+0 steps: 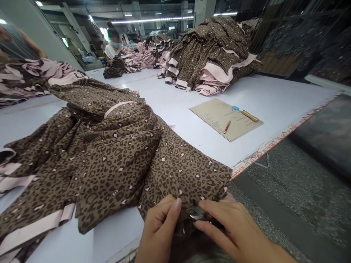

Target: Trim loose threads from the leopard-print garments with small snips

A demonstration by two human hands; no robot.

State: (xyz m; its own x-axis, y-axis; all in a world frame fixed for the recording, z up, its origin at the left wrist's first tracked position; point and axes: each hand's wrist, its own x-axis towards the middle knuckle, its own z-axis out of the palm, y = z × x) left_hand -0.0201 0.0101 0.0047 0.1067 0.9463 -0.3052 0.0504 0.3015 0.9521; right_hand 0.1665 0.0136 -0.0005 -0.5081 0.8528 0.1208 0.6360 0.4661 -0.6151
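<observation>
A brown leopard-print garment (117, 160) with pink spots lies piled on the table and reaches over its near edge. My left hand (161, 224) pinches the garment's cloth between thumb and fingers near the bottom centre. Just to the right, my right hand (227, 224) is closed around small thread snips (197, 213), their metal blades pointing left toward the pinched cloth. The snips' blades look slightly apart. Part of their handle is hidden in my palm. Whether the blades touch a thread cannot be made out.
On the white table (175, 95) lies a cardboard sheet (211, 113) with a wooden-handled tool (248, 115) and a red pen (227, 126). A large heap of leopard-print garments (208, 47) stands behind. Pink and brown piles (145, 53) are farther back. A person (19, 42) stands at left.
</observation>
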